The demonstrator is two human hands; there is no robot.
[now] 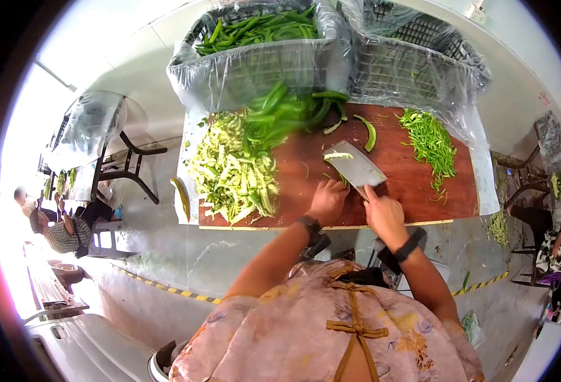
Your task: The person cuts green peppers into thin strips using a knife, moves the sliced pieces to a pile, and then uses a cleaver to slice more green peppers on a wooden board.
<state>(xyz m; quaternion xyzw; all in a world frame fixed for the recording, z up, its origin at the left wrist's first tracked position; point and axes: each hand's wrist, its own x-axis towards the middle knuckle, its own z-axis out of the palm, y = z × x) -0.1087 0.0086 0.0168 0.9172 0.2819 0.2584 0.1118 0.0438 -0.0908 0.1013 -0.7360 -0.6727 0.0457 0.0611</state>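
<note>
The bench carries a reddish-brown top, stiff and flat. Behind its work area stand two plastic-lined crates, the left crate holding whole green peppers and the right crate beside it; full ones would be heavy, best lifted by the rims. At the left lies a heap of pale scraps, soft and light, to be scooped rather than pinched. Touching it, partly blurred, is a pile of peppers: light, smooth-skinned, probably a little slippery, easiest taken round the middle. Far right lies a pile of green shreds, nearly weightless, best gathered in a loose handful.

Near the bench's front, the right grip is closed round the handle of the knife. Its broad blade looks stiff and fairly weighty, so holding close to the blade should steady it. Beyond it rests a curved pepper piece, likely crisp and apt to snap. The left grip has its fingers bent down at a small green strip beside the blade; whether they pinch it I cannot tell. Such a strip would be thin and slick, suiting tucked fingertips. A pale scrap clings to the blade.
</note>
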